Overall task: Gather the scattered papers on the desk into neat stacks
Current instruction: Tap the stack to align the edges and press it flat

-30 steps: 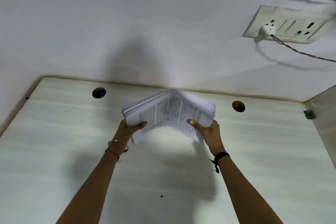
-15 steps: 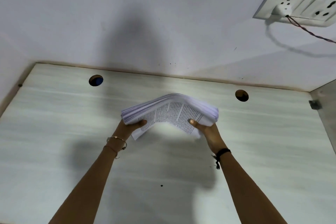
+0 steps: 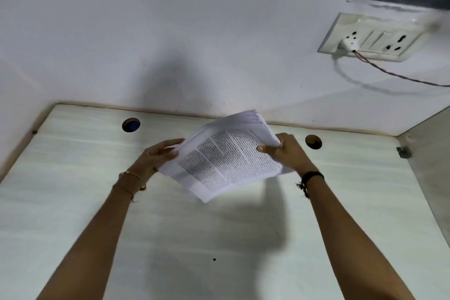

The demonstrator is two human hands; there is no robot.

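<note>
White printed papers (image 3: 229,161) hang tilted between the fingers (image 3: 168,145). The left hand (image 3: 155,157) and right hand (image 3: 288,153) each clamp an opposite edge.

Over the desk (image 3: 73,202), the paper stack (image 3: 231,156).
I see my left grip (image 3: 158,156) on its left edge, right grip (image 3: 286,153) on its right, wall (image 3: 170,31) behind.

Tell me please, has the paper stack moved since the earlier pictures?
Yes. The paper stack stays between the left cable hole and the right cable hole, but it has turned and tilted up: its top now reaches the back edge of the desk.
</note>
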